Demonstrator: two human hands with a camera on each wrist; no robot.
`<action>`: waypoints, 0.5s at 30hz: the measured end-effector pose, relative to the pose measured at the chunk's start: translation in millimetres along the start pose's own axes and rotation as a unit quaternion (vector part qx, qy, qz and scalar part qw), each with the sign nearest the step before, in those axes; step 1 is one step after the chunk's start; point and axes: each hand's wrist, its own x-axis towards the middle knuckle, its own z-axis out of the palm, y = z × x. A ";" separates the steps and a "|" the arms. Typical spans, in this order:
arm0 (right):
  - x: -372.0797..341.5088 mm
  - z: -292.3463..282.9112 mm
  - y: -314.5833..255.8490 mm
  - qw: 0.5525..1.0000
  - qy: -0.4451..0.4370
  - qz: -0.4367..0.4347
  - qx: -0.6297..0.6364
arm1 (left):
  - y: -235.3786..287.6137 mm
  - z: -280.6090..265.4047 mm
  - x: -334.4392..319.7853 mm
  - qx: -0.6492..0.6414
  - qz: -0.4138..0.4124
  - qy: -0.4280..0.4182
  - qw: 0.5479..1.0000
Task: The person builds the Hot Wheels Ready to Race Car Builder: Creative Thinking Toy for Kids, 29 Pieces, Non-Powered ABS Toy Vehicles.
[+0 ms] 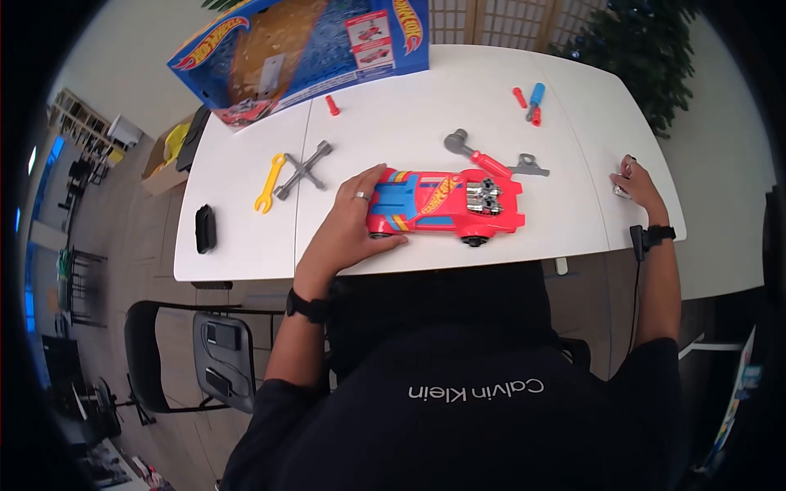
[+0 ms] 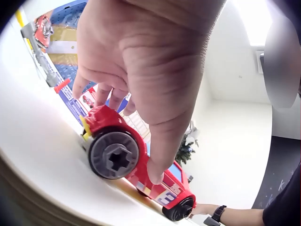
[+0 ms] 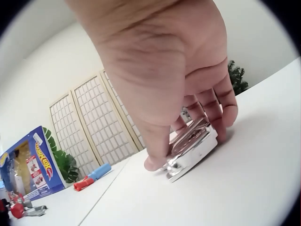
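Observation:
The red toy car, with blue panels and a silver engine on one end, stands on the white table. My left hand grips its rear end, thumb along the near side and fingers over the far side. In the left wrist view a large grey wheel shows below the palm. Toward the table's right side, my right hand holds a shiny silver plastic piece. Thumb and fingers pinch it from opposite sides, close over the tabletop. Its exact kind cannot be told.
A grey cross wrench and yellow wrench lie left of the car. Behind it are a red-handled tool and a flat grey piece. A blue-handled tool, red bolts, a black part and a box stand farther out.

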 end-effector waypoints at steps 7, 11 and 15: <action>-43.6 -7.2 -113.8 0.895 -0.113 0.042 0.430 | -15.3 15.4 -3.8 -0.017 -0.010 0.015 1.000; -62.4 -6.7 -174.6 0.731 -0.193 -0.039 0.654 | -24.8 22.8 -10.5 -0.086 -0.052 0.024 0.995; -86.8 -1.1 -251.3 0.722 -0.278 -0.145 0.617 | -24.3 26.5 -11.5 -0.074 -0.045 0.042 0.995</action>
